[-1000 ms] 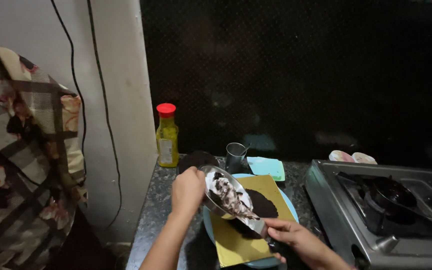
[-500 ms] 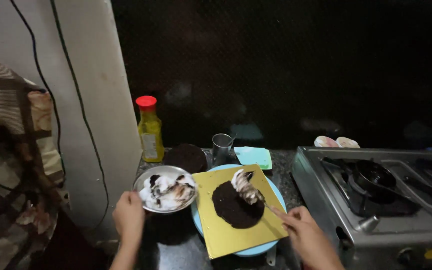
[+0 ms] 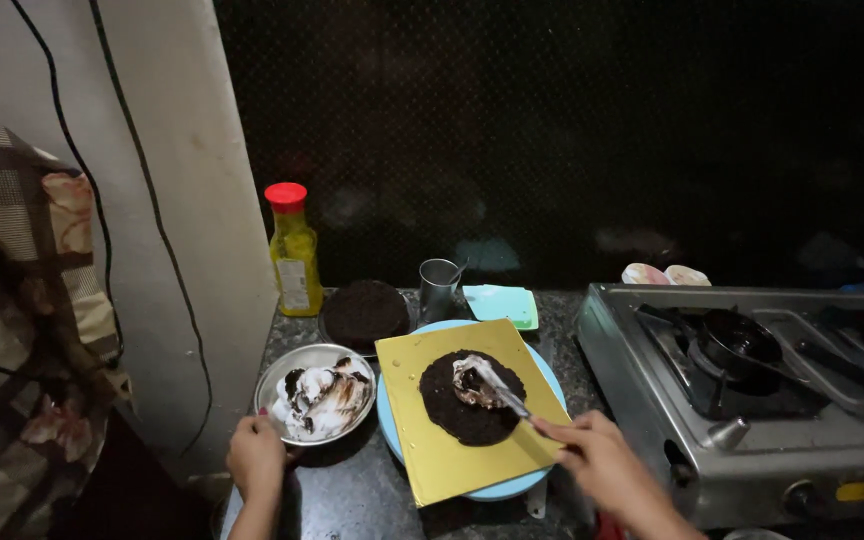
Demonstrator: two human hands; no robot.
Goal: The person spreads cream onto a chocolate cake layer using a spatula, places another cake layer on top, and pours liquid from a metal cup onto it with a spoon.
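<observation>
A: Item one, the piece in hand?

B: Dark round cake layer (image 3: pixel 470 398), flat on a yellow square board (image 3: pixel 432 450). A dab of white cream, streaked brown, sits on the top near the middle. The board rests on a light blue round stand (image 3: pixel 542 372), on a dark speckled counter (image 3: pixel 352 490).

A: Hands?

B: Right hand (image 3: pixel 597 462), fingers closed around the handle of a metal spatula (image 3: pixel 500 392); the blade tip lies in the cream on the cake. Left hand (image 3: pixel 255 455), fingers curled on the near rim of a steel bowl (image 3: pixel 318 392). The two hands are well apart, one either side of the board.

A: Bowl contents?

B: White cream marbled with chocolate brown, heaped unevenly. The bowl stands just beside the blue stand, to the left.

A: Behind the board?

B: Second dark cake round (image 3: pixel 364 311) on a plate; a small steel cup (image 3: pixel 439 289) with a utensil handle leaning out; a pale green square dish (image 3: pixel 501 305).

A: Further out?

B: Yellow bottle with red cap (image 3: pixel 294 252), upright against the white wall (image 3: pixel 192 200). Two black cables (image 3: pixel 152 210) hang down that wall. Steel gas stove (image 3: pixel 742 400) to the right, with a small black pan (image 3: pixel 740 342) on one burner. Checked floral cloth (image 3: pixel 12 330) at far left.
</observation>
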